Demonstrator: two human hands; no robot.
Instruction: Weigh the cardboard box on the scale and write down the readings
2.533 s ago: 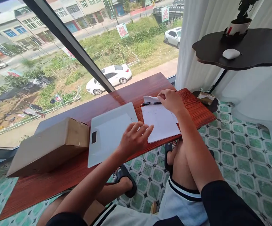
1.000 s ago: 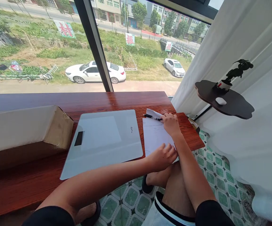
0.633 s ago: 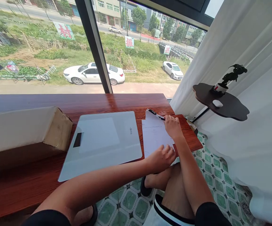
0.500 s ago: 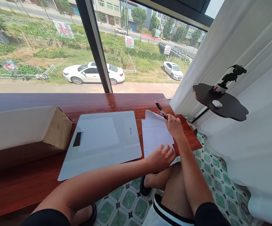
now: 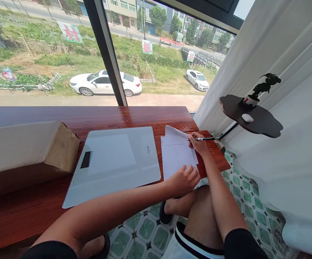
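Note:
My right hand [image 5: 197, 142] is closed around a black and clear pen [image 5: 208, 139], which lies nearly level with its far end pointing right and its other end over the paper. Under it are printed paper sheets [image 5: 175, 154], stacked unevenly, with the top sheet's upper right part lifted and curled. My left hand [image 5: 185, 178] rests at the lower right of the sheets, fingers loosely bent and slightly apart, touching the paper near the table edge. My left palm and the paper's bottom corner are hidden from view.
Left of the paper lies a large pale glass-like board [image 5: 120, 158] with a dark window. A cardboard box [image 5: 61, 149] stands farther left on the reddish wooden table [image 5: 156, 117]. At right, a small dark side table [image 5: 266, 124] holds a potted plant [image 5: 251, 100] and a white mouse-shaped object [image 5: 247, 118].
The pen has swung from pointing up and left to lying nearly level, pointing right, as my right hand turned. My left hand stays in place on the paper.

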